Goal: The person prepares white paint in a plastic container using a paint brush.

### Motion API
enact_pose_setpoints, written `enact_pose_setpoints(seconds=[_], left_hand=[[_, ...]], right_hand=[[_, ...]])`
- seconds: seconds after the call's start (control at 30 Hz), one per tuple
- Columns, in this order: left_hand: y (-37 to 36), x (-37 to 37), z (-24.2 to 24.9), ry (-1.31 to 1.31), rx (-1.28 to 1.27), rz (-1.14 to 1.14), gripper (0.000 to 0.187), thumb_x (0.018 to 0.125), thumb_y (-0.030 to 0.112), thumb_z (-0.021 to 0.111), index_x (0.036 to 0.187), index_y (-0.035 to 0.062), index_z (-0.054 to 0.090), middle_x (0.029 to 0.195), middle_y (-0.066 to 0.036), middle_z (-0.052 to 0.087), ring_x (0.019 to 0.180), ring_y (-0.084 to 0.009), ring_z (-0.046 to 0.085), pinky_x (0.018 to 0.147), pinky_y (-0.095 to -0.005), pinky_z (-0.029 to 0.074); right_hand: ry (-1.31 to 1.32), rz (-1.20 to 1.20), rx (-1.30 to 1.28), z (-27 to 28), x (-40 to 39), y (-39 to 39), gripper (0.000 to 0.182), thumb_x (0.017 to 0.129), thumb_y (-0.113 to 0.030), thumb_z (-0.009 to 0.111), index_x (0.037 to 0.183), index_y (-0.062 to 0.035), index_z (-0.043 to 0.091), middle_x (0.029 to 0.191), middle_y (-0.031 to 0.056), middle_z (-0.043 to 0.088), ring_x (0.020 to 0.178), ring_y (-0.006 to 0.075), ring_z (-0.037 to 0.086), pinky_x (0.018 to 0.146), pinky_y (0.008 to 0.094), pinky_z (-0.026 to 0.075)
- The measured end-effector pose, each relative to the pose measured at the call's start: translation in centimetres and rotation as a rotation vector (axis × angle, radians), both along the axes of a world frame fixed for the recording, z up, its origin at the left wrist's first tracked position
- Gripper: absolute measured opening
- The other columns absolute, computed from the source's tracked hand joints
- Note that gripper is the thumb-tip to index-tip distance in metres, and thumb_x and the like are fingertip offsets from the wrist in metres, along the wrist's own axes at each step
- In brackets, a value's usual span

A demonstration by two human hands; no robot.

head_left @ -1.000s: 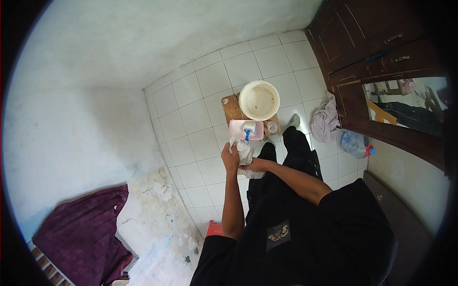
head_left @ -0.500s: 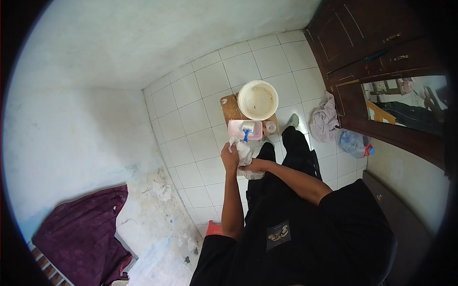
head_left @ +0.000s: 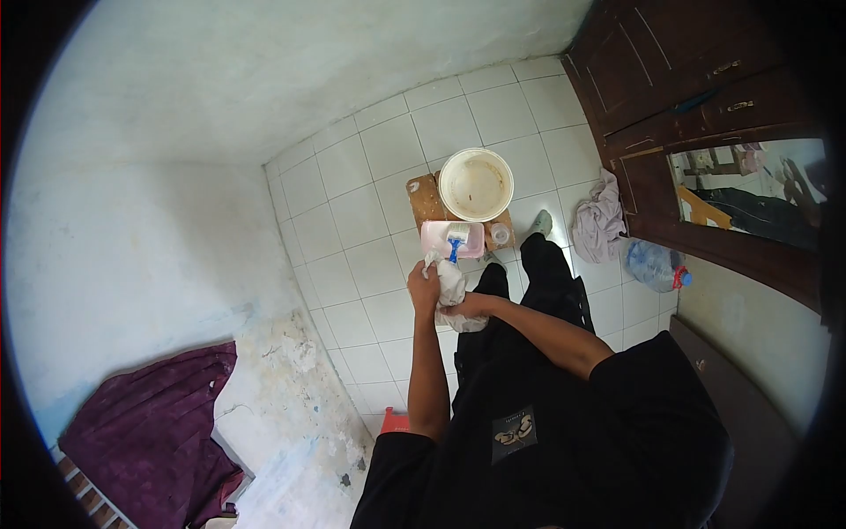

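Observation:
My left hand (head_left: 424,284) is closed on the upper end of a crumpled white bag (head_left: 451,284). Lower down, my right hand (head_left: 474,305) grips the same bag around its middle, and its lower part bulges out beneath my fingers. Just beyond the bag lies a pink tray (head_left: 432,240) with white stuff in it. A blue-handled paintbrush (head_left: 455,248) with a broad white head rests in the tray, its handle pointing toward me.
A big whitish bucket (head_left: 477,207) and a small clear cup (head_left: 500,234) stand on a wooden board (head_left: 425,201). Pale cloth (head_left: 599,225) and a large water bottle (head_left: 654,265) lie by the dark cabinet (head_left: 648,189). Purple cloth (head_left: 154,432) hangs on the left wall.

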State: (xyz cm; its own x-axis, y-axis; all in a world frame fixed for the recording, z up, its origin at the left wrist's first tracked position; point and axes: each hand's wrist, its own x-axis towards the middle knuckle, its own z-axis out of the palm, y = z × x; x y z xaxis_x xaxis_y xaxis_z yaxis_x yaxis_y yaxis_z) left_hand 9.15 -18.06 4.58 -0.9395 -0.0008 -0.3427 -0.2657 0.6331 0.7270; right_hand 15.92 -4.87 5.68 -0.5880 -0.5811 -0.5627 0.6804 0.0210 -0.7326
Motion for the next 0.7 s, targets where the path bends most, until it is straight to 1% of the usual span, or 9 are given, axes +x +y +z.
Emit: enact_pose_setpoints(seconds=[0.17,0.37,0.57,0.7], left_hand=[[0.2,-0.1,0.4,-0.026,0.010,-0.016,0.025,0.085,0.019,0.057,0.096,-0.0016,0.066,0.083,-0.025,0.066,0.080,-0.0396,0.065,0.072,-0.0428,0.049],[0.3,0.0,0.1,-0.049,-0.012,-0.010,0.024,0.085,0.018,0.057,0.095,-0.0016,0.066,0.083,-0.024,0.066,0.080,-0.0393,0.065,0.073,-0.0425,0.049],[0.0,0.0,-0.2,-0.043,-0.023,-0.009,0.024,0.085,0.018,0.057,0.096,-0.0008,0.067,0.084,-0.024,0.067,0.081,-0.0388,0.065,0.073,-0.0421,0.050],[-0.1,0.0,0.0,-0.051,-0.027,-0.014,0.024,0.085,0.017,0.057,0.097,-0.0009,0.067,0.084,-0.024,0.067,0.081,-0.0381,0.066,0.073,-0.0415,0.050]], right_hand=[[0.026,-0.006,-0.017,0.6,0.0,0.3,0.065,0.087,-0.043,0.063,0.137,-0.0068,0.042,0.128,0.0113,0.055,0.114,0.0242,0.051,0.099,0.0328,0.037],[0.086,0.011,-0.019,-0.5,0.3,0.0,0.064,0.088,-0.042,0.062,0.137,-0.0047,0.042,0.128,0.0125,0.055,0.115,0.0241,0.051,0.099,0.0318,0.036],[0.059,0.035,-0.010,-1.7,0.5,-0.4,0.063,0.088,-0.042,0.062,0.136,-0.0044,0.043,0.128,0.0129,0.055,0.115,0.0247,0.051,0.099,0.0323,0.037],[0.021,0.050,-0.006,0.1,0.0,0.2,0.063,0.088,-0.042,0.061,0.136,-0.0046,0.043,0.127,0.0135,0.055,0.115,0.0253,0.051,0.099,0.0325,0.037]])
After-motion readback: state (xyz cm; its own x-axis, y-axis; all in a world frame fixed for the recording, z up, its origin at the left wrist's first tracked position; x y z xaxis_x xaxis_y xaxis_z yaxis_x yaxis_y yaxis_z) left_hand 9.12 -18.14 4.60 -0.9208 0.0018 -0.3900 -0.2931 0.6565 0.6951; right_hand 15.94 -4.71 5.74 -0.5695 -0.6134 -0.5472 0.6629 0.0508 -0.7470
